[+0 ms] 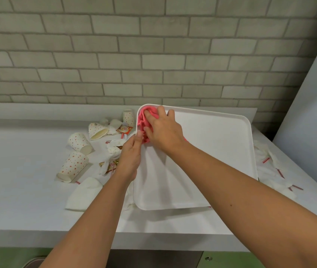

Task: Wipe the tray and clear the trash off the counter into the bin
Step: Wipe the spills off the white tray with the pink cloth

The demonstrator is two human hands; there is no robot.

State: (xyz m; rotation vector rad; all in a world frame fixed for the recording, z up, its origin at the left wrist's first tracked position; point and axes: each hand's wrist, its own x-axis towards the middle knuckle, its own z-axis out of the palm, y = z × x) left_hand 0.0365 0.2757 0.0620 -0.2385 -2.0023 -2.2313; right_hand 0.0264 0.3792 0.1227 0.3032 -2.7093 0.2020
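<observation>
Left grip (130,157) pinches the tray (202,151) rim; right grip (161,128) clutches the cloth (144,117). Hard wiping may slide the tray into the cups (78,142).

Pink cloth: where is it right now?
Head view: the pink cloth sits in the far left corner of the tray, bunched under the right hand; the left hand holds the rim just beside it.

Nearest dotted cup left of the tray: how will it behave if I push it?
The dotted cup lies on its side, so it will probably roll, curving because it tapers. It looks like thin paper: likely light and easily crushed, like the flattened cup farther back.
</observation>
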